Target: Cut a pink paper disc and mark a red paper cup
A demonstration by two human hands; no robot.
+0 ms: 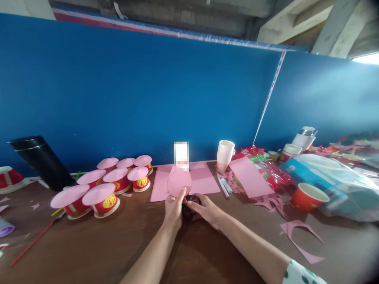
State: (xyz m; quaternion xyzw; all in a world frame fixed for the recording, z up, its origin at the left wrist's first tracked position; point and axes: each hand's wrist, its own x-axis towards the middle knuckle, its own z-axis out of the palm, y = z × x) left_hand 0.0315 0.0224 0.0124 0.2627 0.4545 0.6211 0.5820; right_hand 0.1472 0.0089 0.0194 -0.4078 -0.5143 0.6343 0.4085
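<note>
My left hand (174,209) pinches the lower edge of a pink paper disc (179,182), with its thumb lying on the face. Close beside it, my right hand (205,209) is closed around black-handled scissors (188,213); the blades are mostly hidden by my fingers. Behind the disc lie pink paper sheets (205,181) on the brown table. To the left stand several upturned red paper cups (140,184), each topped with a shallow pink paper cone (99,193).
A black flask (44,163) leans at left, near a red-handled brush (35,242). Stacked white cups (225,154), white sticks (225,186), pink scraps (302,236), an orange cup (309,197) and a plastic bag (334,185) lie right. A blue partition (148,86) rises behind the table.
</note>
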